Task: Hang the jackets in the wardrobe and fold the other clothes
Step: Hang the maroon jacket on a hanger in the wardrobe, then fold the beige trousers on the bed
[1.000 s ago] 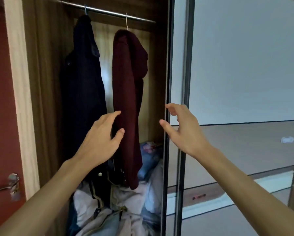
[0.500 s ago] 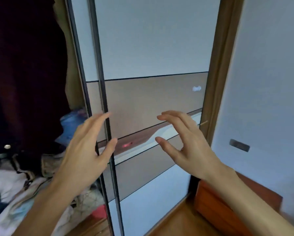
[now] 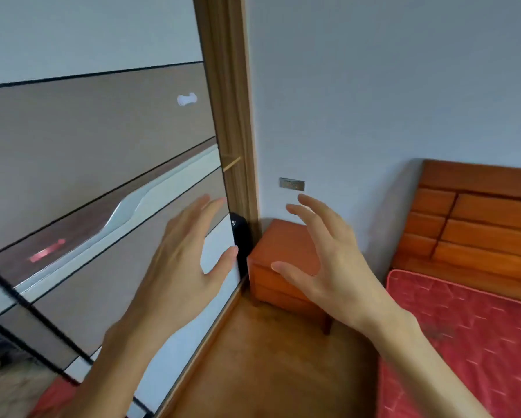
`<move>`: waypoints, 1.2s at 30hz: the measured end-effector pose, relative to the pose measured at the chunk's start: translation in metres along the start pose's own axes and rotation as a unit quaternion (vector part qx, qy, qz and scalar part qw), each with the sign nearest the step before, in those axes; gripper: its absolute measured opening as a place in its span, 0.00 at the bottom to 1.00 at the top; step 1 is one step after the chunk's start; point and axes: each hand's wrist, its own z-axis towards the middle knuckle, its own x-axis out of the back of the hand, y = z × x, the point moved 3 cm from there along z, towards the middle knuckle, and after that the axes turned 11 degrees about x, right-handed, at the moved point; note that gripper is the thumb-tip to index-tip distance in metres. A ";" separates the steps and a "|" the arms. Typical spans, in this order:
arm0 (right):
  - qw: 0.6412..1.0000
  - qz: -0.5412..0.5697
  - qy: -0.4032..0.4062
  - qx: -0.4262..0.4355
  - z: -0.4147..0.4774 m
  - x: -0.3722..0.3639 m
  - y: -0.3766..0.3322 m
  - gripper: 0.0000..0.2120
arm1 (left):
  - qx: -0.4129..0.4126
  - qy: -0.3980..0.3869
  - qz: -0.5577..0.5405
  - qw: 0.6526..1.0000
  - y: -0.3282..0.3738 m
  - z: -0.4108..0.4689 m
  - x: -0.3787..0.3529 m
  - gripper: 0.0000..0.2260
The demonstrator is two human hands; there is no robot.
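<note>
My left hand [image 3: 183, 267] is raised in front of the wardrobe's sliding door [image 3: 87, 146], fingers spread and empty. My right hand [image 3: 328, 260] hovers beside it, over the bedside table, also empty with fingers apart. No jacket or other clothing shows clearly; only a blurred patch of fabric [image 3: 9, 393] lies at the bottom left corner. The open part of the wardrobe with the hanging jackets is out of view.
The wardrobe's wooden side frame [image 3: 229, 101] meets a pale wall. An orange wooden bedside table [image 3: 283, 245] stands in the corner. A bed with a red mattress [image 3: 464, 342] and wooden headboard [image 3: 479, 212] fills the right. Wooden floor [image 3: 268, 357] runs between.
My view has swung right, away from the hanging dark and maroon jackets, past the sliding door to the bedside table and bed. Both hands stayed raised and empty.
</note>
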 end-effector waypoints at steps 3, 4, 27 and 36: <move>0.998 -0.019 0.009 -0.055 -0.034 0.017 0.024 0.35 | -0.038 -0.068 -0.011 0.997 0.032 0.007 -0.043 0.33; 0.997 -0.027 0.010 -0.072 -0.044 0.021 0.031 0.36 | -0.047 -0.090 -0.024 0.994 0.040 0.008 -0.055 0.35; 0.783 -0.216 0.123 -0.570 -0.258 0.045 0.043 0.40 | -0.327 -0.520 -0.130 0.778 0.138 -0.028 -0.298 0.34; 0.653 -0.312 0.229 -0.651 -0.349 0.063 -0.087 0.38 | -0.466 -0.583 -0.142 0.650 0.198 -0.155 -0.287 0.34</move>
